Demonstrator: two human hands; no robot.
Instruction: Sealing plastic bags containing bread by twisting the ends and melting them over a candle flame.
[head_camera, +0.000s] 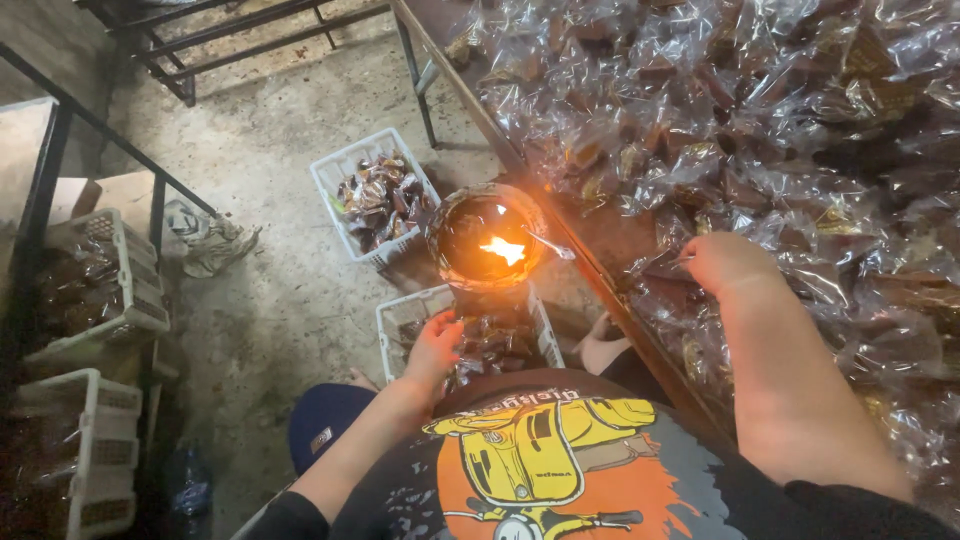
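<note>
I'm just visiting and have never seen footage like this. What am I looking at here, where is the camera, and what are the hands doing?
There is no machine: a person wears a camera on the head, so you look down over their chest at their own two hands. The left hand reaches into a white basket of wrapped brown pieces on the floor. The right hand rests among the clear plastic packets piled on the table and seems to pinch one, though that is hard to tell. Between them a small flame burns in a round bowl. More white baskets stand around.
</note>
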